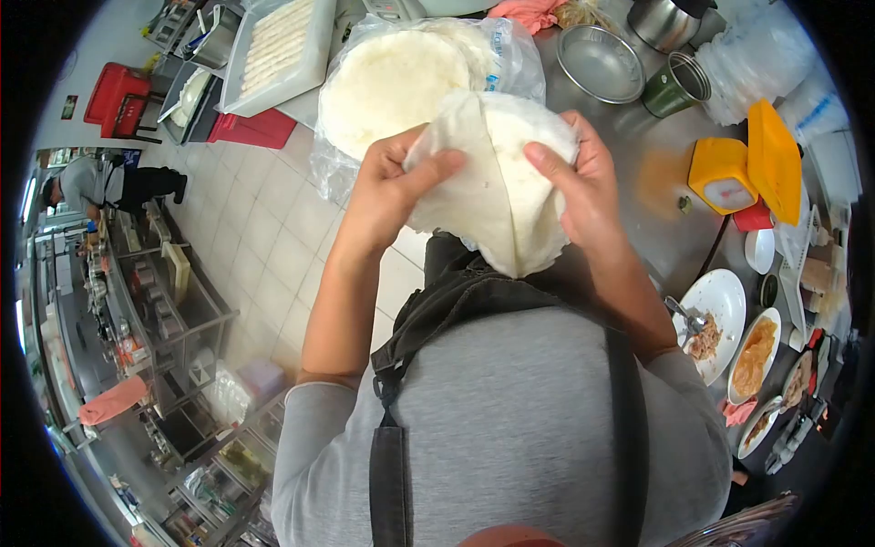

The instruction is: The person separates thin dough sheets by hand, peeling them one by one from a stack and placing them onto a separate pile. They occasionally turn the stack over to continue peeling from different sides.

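Observation:
Between my two hands is a thin, pale spring roll wrapper (478,205), held up in front of my waist. It looks folded or overlapped along a line down its middle, with a ragged lower edge. My left hand (394,187) pinches its left side, thumb on top. My right hand (583,178) grips the right side, also with the thumb on top and fingers behind. Just beyond lies a stack of round wrappers (392,87) on a clear plastic bag (519,59). The held wrapper hides the stack's near right part.
A white tray (321,55) of rolled pieces stands at the back left. On the steel counter (629,137) to the right are a metal bowl (602,64), a green canister (676,84), a yellow scale (723,175) and plates of food (720,296). Another person (109,187) works at far left.

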The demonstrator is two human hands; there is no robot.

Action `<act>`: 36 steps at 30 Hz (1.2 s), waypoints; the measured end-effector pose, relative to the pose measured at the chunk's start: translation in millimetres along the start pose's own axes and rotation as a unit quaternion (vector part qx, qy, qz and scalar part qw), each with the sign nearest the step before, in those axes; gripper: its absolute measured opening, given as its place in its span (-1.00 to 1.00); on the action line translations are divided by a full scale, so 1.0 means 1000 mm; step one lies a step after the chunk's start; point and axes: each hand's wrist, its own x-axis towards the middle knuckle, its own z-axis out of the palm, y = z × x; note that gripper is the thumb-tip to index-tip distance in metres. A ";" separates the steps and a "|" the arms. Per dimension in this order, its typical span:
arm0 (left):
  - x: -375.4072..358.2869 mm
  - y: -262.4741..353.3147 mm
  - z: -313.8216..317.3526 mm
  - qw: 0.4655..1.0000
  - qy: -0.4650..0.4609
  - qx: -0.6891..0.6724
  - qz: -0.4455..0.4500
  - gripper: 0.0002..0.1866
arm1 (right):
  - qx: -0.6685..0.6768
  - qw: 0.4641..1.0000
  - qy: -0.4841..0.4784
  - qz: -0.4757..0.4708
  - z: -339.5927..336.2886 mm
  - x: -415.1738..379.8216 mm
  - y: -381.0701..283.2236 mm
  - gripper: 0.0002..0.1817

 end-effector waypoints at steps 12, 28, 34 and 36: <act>-0.005 -0.018 0.014 0.965 -0.021 0.180 0.192 -0.93 | -0.329 0.937 -0.117 0.024 -0.008 0.021 -0.035 -0.70; 0.007 0.005 -0.008 0.963 -0.004 0.236 0.128 -0.66 | -0.364 0.908 -0.102 -0.181 0.017 0.008 -0.028 -0.79; -0.001 0.010 0.001 0.980 -0.005 0.164 0.111 -0.86 | -0.386 0.909 -0.109 -0.116 -0.014 0.014 -0.034 -0.76; 0.001 0.000 0.007 0.970 -0.012 0.195 0.146 -0.89 | -0.331 0.932 -0.121 -0.079 -0.005 0.011 -0.040 -0.75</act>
